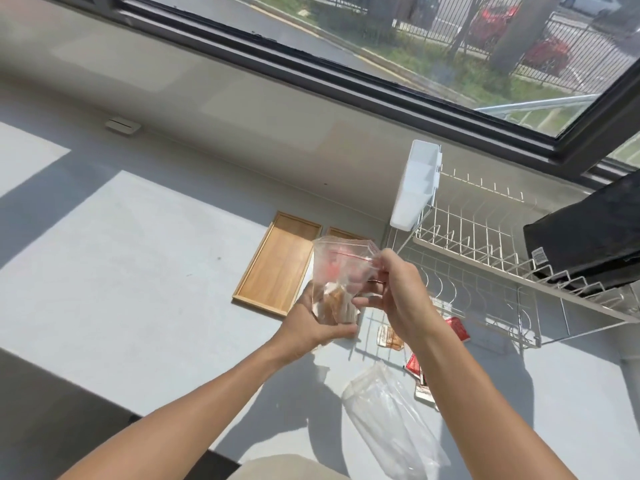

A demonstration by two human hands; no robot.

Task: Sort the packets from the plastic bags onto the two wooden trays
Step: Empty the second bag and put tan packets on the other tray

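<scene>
Left hand [313, 327] grips zip bag [341, 271] | right hand [398, 292] pinches seal | second tray [346, 233] (mostly hidden) — contents blurred

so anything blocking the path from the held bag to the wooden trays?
Nothing visible. The zip bag is held by the left hand and the right hand just above the near ends of the trays. The left tray looks bare; the right tray is mostly hidden behind the bag.

We take this for a home kitchen: a wire dish rack [485, 258] stands on the grey counter [138, 271] beneath a street-facing window [450, 46].
</scene>
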